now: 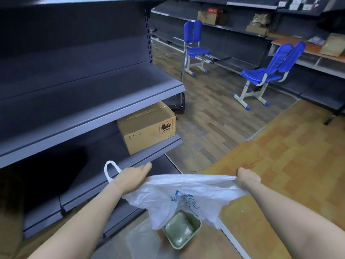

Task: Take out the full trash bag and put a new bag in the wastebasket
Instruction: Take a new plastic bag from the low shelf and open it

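A white plastic bag (179, 199) with blue print is held stretched wide between the two hands, above a small green wastebasket (182, 229) that stands on the wooden floor (280, 165). The bag's rim is gripped by the left hand (133, 179), whose fingers are curled over the edge, while one loop handle sticks up behind the wrist. The opposite edge is pinched in the closed fist of the right hand (247, 177). The bag's lower part hangs over the wastebasket's near rim. Some clear plastic is seen inside the wastebasket. A cardboard box (147, 127) is seen on the grey shelf (93, 107) to the left; two blue chairs (268, 71) are placed further off
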`<state>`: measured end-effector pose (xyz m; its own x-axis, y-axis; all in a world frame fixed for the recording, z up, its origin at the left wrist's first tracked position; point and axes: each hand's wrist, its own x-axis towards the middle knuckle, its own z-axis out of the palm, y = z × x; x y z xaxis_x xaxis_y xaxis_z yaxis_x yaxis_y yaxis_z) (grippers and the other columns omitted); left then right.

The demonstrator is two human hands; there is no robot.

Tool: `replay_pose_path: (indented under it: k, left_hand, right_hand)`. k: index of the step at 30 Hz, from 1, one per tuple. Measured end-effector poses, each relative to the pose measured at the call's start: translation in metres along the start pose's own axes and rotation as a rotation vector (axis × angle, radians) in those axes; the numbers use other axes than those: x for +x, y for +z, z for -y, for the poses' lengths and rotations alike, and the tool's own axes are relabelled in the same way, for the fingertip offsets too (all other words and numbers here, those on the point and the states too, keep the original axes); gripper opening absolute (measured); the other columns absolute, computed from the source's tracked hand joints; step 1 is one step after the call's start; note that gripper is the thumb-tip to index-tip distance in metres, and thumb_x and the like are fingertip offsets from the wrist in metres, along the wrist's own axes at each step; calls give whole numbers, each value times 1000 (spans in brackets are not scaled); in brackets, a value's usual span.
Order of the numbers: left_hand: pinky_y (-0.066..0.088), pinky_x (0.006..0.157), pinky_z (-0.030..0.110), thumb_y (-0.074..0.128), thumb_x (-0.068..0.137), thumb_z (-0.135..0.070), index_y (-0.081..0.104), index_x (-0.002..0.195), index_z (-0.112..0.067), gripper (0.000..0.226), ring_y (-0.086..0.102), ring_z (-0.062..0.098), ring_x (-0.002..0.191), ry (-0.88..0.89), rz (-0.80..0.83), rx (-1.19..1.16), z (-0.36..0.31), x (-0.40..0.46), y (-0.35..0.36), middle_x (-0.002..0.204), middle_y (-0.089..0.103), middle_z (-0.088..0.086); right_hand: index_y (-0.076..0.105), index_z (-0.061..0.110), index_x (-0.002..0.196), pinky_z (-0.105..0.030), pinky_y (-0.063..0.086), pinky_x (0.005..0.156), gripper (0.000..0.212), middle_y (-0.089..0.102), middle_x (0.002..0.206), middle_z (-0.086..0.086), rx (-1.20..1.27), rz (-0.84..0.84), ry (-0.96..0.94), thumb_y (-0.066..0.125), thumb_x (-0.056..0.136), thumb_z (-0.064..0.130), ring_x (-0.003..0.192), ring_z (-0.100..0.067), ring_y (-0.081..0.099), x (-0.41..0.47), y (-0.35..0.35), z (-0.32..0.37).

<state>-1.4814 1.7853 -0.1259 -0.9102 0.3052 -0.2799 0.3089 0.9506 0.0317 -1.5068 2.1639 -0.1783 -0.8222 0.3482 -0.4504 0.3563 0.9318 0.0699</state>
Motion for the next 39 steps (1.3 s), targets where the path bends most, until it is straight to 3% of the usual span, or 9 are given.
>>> replay_pose_path:
  k: [6,9,15,19,23,27,31,34,39]
  left_hand:
    - [44,78,44,44,95,-44,16,113,-39,33,39,25,79,250,270,212,6,-21,5,95,41,-10]
    - [34,52,38,38,86,1,16,123,-36,57,39,28,61,320,246,320,2,-25,10,129,31,12]
    - [24,44,33,37,82,11,29,133,-27,65,28,17,46,414,380,456,-2,-16,21,139,24,25]
    - [28,46,35,37,95,-6,39,131,-22,40,36,18,50,157,400,383,0,-9,40,138,32,21]
    - [46,83,34,32,100,-19,7,150,-30,57,57,27,108,-260,351,142,8,-11,49,130,45,12]
    - [42,59,23,48,92,-20,-30,143,-26,93,53,17,75,-524,279,-187,8,-15,59,84,54,1]
    - [50,88,29,58,87,-43,-31,139,-6,110,56,22,85,-658,366,-360,-2,-21,58,97,60,7]
    - [45,92,32,71,78,-38,-47,130,-13,131,62,20,91,-562,377,-290,-6,-24,59,98,64,2]
    - [31,109,50,43,95,-47,-20,147,-21,85,56,32,110,-604,194,-647,-9,-9,67,124,58,15]
  right_hand:
    - [50,11,121,-27,40,76,35,58,123,-7,56,62,23,50,88,24,105,-24,57,2,-3,-23]
    - [51,9,117,-26,40,73,31,60,121,-10,73,81,13,48,88,21,92,-25,54,1,-2,-25]
    - [42,11,76,-24,36,49,22,51,73,-7,460,193,-54,63,78,18,56,-19,45,-1,0,-8]
    - [38,12,85,-16,29,34,24,38,67,-4,664,294,-109,52,80,-7,51,-16,33,-10,-4,8]
    - [40,13,73,-22,34,44,23,39,69,-4,541,257,-108,39,81,-8,64,-21,40,-10,-3,12]
    - [45,13,67,-25,39,48,20,47,68,-3,396,313,-138,46,82,-1,72,-22,49,-18,-8,17]
    - [53,6,108,-33,52,61,30,62,93,-13,931,668,-160,54,78,2,82,-26,61,-22,-9,17]
    - [33,19,131,-45,54,77,46,57,108,-13,1508,639,-102,44,93,-4,102,-32,57,-20,-10,18]
    - [45,7,101,-27,56,42,20,57,107,-20,1872,565,57,30,98,-5,74,-30,67,-25,-15,24]
